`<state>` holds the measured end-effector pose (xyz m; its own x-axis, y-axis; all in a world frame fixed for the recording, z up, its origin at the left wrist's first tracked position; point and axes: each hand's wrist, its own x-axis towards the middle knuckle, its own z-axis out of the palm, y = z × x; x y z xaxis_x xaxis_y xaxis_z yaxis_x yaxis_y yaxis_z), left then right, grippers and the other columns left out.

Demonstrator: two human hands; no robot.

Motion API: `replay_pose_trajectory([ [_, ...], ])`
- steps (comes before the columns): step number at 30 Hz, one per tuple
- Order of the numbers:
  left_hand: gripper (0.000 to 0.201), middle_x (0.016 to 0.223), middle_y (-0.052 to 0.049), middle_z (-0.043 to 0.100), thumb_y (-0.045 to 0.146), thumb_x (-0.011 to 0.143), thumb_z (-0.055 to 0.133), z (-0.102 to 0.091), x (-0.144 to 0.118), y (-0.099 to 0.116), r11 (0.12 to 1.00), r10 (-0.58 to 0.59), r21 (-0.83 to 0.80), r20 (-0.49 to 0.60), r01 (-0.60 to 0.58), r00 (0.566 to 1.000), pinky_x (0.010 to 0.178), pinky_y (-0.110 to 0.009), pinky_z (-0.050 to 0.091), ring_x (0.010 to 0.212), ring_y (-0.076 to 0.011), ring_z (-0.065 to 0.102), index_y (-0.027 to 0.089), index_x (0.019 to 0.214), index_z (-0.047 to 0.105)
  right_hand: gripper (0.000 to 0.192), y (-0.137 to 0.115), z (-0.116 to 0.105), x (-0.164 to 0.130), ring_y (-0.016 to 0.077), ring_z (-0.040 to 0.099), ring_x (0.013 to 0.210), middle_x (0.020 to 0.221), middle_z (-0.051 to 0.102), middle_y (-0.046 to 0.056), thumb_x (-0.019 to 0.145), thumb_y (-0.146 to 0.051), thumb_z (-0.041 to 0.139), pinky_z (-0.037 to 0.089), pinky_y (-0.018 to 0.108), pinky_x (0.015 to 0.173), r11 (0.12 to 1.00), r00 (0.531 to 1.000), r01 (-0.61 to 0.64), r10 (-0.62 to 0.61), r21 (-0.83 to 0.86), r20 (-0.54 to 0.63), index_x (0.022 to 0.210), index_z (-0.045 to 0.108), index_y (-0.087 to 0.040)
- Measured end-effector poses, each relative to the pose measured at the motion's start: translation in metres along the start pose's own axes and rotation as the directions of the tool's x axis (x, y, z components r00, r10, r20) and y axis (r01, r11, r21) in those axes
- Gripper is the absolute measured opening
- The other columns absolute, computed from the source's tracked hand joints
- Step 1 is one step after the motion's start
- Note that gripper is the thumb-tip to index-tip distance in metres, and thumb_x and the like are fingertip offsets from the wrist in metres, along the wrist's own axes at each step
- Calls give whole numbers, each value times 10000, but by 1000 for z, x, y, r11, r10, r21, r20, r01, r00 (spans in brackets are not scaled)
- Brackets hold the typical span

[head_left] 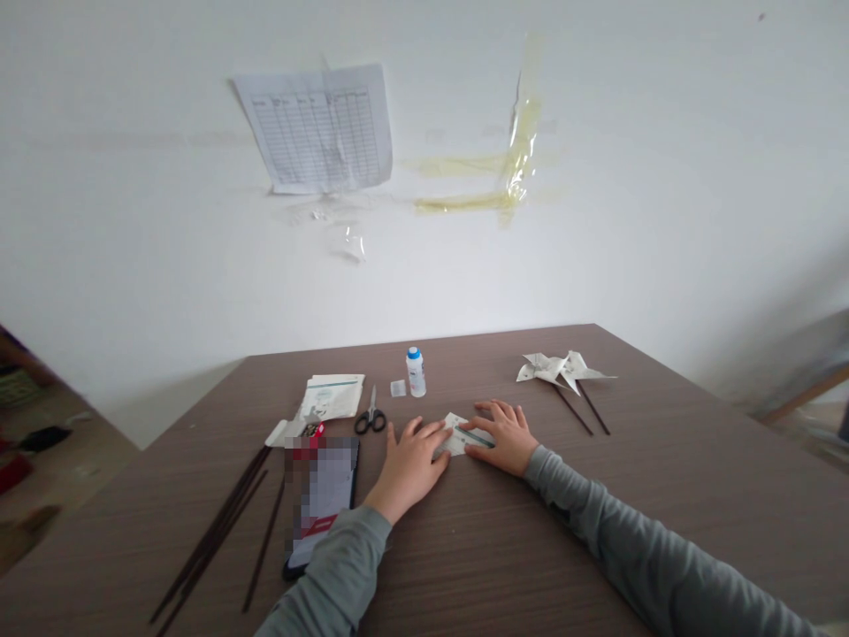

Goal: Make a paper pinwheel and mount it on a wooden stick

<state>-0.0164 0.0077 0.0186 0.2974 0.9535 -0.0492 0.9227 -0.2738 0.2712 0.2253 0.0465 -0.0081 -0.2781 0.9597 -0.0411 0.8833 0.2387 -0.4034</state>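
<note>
Both hands, left (409,464) and right (505,435), press printed paper (460,437), text unreadable.

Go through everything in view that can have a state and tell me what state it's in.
folded paper: flat on the table, pressed under both hands
left hand: flat on it
right hand: flat on it
scissors: lying closed
glue bottle: upright, capped
paper pinwheels: finished, lying down
sticks: loose

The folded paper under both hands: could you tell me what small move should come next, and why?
Probably run the right hand along the fold to crease it, since the left hand already pins the paper piece flat on the table.
</note>
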Motion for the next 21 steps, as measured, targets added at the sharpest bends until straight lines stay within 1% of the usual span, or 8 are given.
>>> replay_pose_trajectory([
  [2, 546, 1929, -26, 754, 306, 1235, 730, 1, 1, 0, 1000, -2, 4, -23, 2, 1000, 1570, -967, 265, 1892, -494, 565, 477, 1736, 863, 536, -3, 1, -2, 564, 444, 1921, 1990, 647, 109, 1119, -573, 932, 262, 928, 1559, 1000, 1000, 2, -2, -1, -8, 1647, 925, -480],
  [5, 505, 1894, -23, 788, 339, 1221, 780, 1, 3, -1, 1000, -5, 6, -47, 6, 999, 1561, -964, 304, 1863, -508, 592, 487, 1690, 894, 532, -7, 1, -3, 582, 451, 1912, 1983, 661, 85, 1103, -596, 939, 282, 909, 1559, 1000, 1000, -19, 19, -3, -25, 1627, 924, -505],
  [9, 495, 1896, -27, 787, 373, 1208, 808, -1, 3, 0, 1000, -14, 4, -49, 14, 999, 1547, -966, 337, 1837, -519, 609, 477, 1684, 898, 596, -10, -1, -2, 544, 441, 1934, 1995, 651, 24, 1092, -583, 940, 282, 873, 1584, 997, 997, -77, 77, -27, -1, 1684, 878, -565],
  [12, 509, 1913, -9, 772, 376, 1210, 800, -3, 3, 0, 1000, -25, 7, -22, 26, 999, 1546, -970, 330, 1854, -516, 587, 494, 1698, 886, 654, -6, -7, 0, 533, 402, 1965, 2031, 612, 17, 1071, -593, 955, 299, 808, 1606, 993, 993, -117, 117, -26, 28, 1718, 862, -576],
  [14, 514, 1921, 0, 764, 374, 1206, 799, -4, 3, 0, 1000, -30, 1, -11, 30, 999, 1548, -965, 328, 1865, -510, 575, 502, 1697, 884, 713, 1, -13, 1, 539, 359, 1987, 2067, 565, 33, 1057, -599, 956, 295, 792, 1613, 989, 987, -148, 149, -23, 56, 1760, 838, -563],
  [17, 509, 1919, 3, 767, 374, 1197, 797, -4, 2, -1, 999, -32, -11, -15, 32, 999, 1549, -955, 335, 1856, -510, 580, 492, 1683, 892, 780, 19, -22, 3, 550, 317, 1998, 2085, 530, 42, 1022, -578, 953, 301, 836, 1594, 983, 980, -184, 186, -26, 74, 1789, 813, -567],
  [19, 505, 1906, -7, 780, 367, 1194, 788, -3, 2, -2, 1000, -21, -22, -32, 20, 999, 1545, -954, 344, 1837, -516, 597, 477, 1674, 899, 804, 34, -25, 5, 577, 337, 1978, 2060, 557, 32, 984, -577, 961, 344, 878, 1556, 978, 976, -206, 208, -28, 59, 1775, 817, -590],
  [21, 505, 1898, -27, 787, 357, 1190, 783, -2, 1, -3, 999, -10, -35, -43, 9, 999, 1534, -968, 352, 1824, -531, 609, 455, 1669, 905, 826, 49, -26, 8, 598, 387, 1947, 2016, 609, 49, 956, -570, 973, 380, 890, 1528, 978, 977, -205, 207, -40, 41, 1769, 828, -575],
])
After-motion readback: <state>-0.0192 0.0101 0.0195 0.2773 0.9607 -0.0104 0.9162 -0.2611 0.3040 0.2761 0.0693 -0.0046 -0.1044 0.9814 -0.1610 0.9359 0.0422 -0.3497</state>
